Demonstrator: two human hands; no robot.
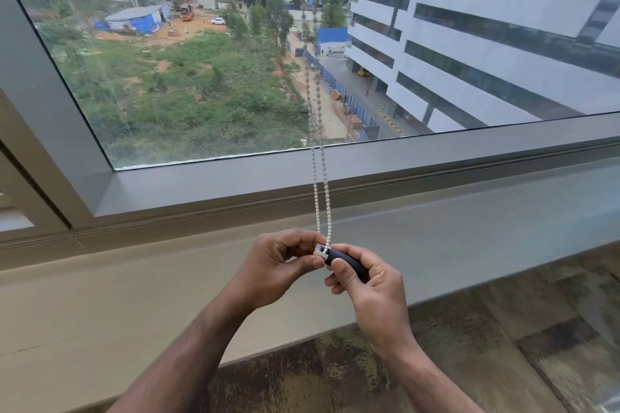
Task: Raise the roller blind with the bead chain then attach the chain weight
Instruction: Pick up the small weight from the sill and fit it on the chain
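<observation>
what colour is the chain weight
Black body with a silver end cap, on the chain weight; head view.

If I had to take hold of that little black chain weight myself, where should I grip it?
Probably around the black body of the chain weight, from below and the right, as the right hand does. It lies tilted, and its silver end, where the bead chain enters, is best left free for the left hand.

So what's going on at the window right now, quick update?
Right hand grips black chain weight. Left hand pinches its metal end, where bead chain loop meets it. Blind out of view; nothing in the way.
</observation>
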